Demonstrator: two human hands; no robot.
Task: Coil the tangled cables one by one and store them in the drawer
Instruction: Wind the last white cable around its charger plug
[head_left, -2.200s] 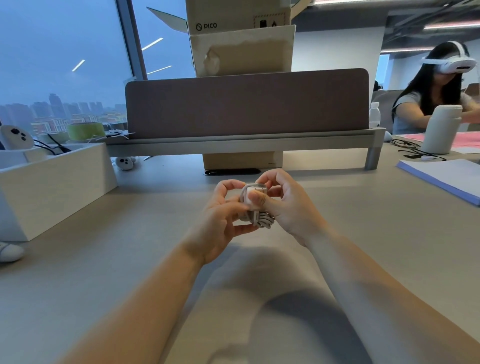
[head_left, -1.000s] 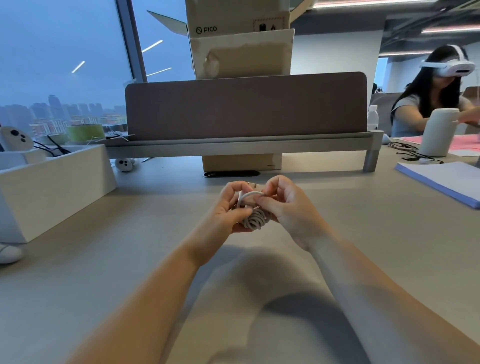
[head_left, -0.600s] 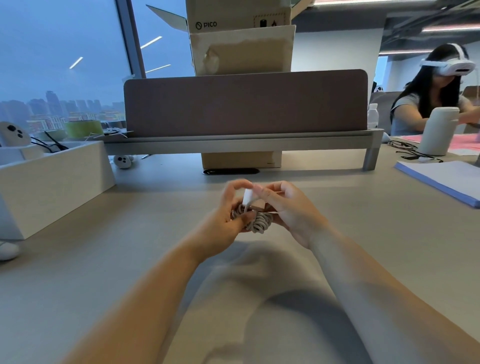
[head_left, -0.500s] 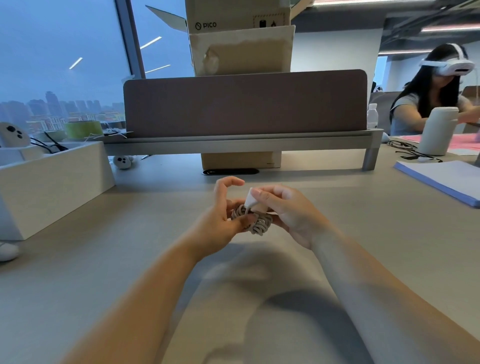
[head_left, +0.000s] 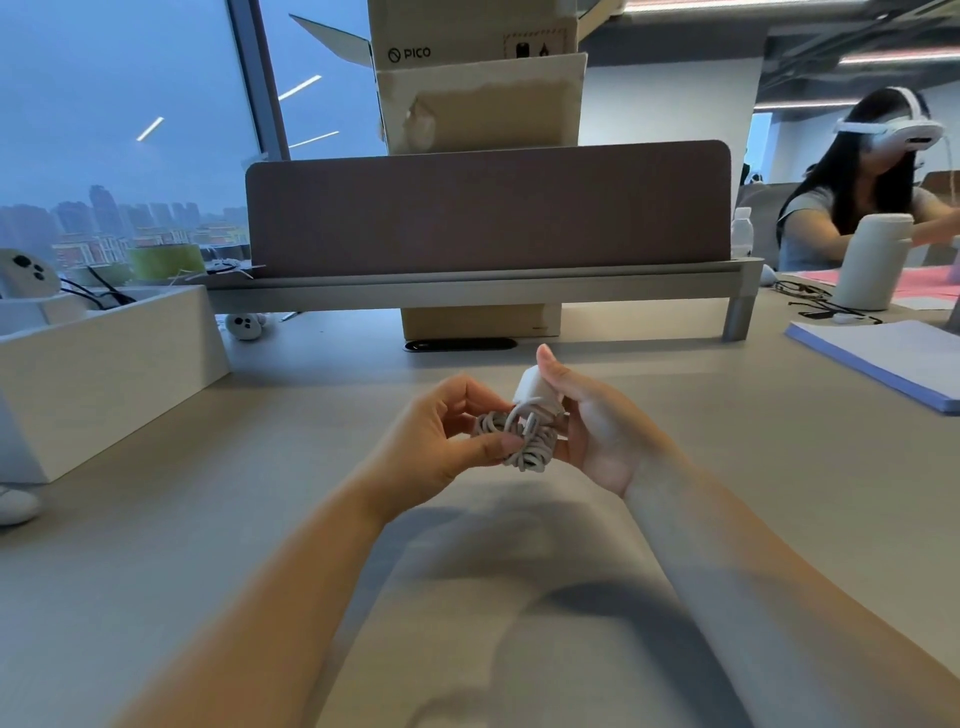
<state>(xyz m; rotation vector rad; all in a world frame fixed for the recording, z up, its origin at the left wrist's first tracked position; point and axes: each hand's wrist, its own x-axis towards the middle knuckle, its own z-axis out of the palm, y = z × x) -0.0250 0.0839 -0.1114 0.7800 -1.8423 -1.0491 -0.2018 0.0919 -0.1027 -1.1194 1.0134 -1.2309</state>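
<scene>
A white cable (head_left: 522, 439) is wound into a small tight bundle and held above the desk (head_left: 260, 519) between both hands. My left hand (head_left: 441, 441) pinches the left side of the coil with thumb and fingers. My right hand (head_left: 597, 426) grips the white plug end (head_left: 531, 387), which sticks up above the coil, with its palm turned toward me. A short loop of cable runs from the plug down into the bundle. The open white drawer box (head_left: 104, 358) stands at the left of the desk.
A grey divider panel (head_left: 488, 208) on a raised shelf crosses the back, with cardboard boxes (head_left: 478, 98) behind. White controllers (head_left: 244, 326) lie near the drawer. At the right are a purple-edged pad (head_left: 893, 358), a white bottle (head_left: 872, 262) and a seated person wearing a headset (head_left: 883, 187).
The coil has been turned in my hands. The plug end now points upward in my right hand, whose palm has opened toward me. My left hand keeps its pinch on the bundle.
</scene>
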